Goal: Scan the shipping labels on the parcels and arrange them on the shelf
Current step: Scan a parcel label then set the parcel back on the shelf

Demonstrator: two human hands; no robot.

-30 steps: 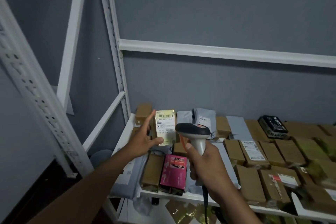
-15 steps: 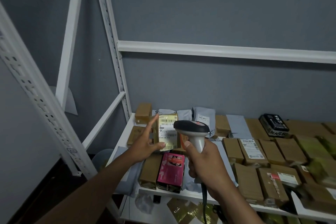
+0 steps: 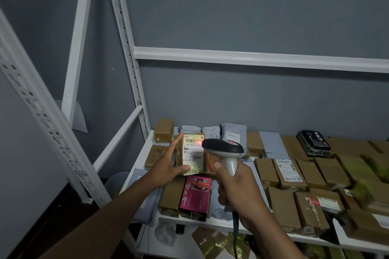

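Red scanner glow on label [image 3: 193, 154] of parcel [image 3: 190, 153], gripped by left hand [image 3: 168, 166] over shelf [image 3: 145, 153] at 11 o'clock of scanner [image 3: 226, 153], clasped by right hand [image 3: 237, 191]. Advice: keep label flat, beam across barcode.

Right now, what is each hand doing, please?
Left hand: holding the parcel.
Right hand: fingers gripping the scanner.

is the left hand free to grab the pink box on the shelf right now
Probably not as things stand: the left hand already grips the labelled brown parcel, held up to the grey barcode scanner. The pink box lies uncovered just below it.
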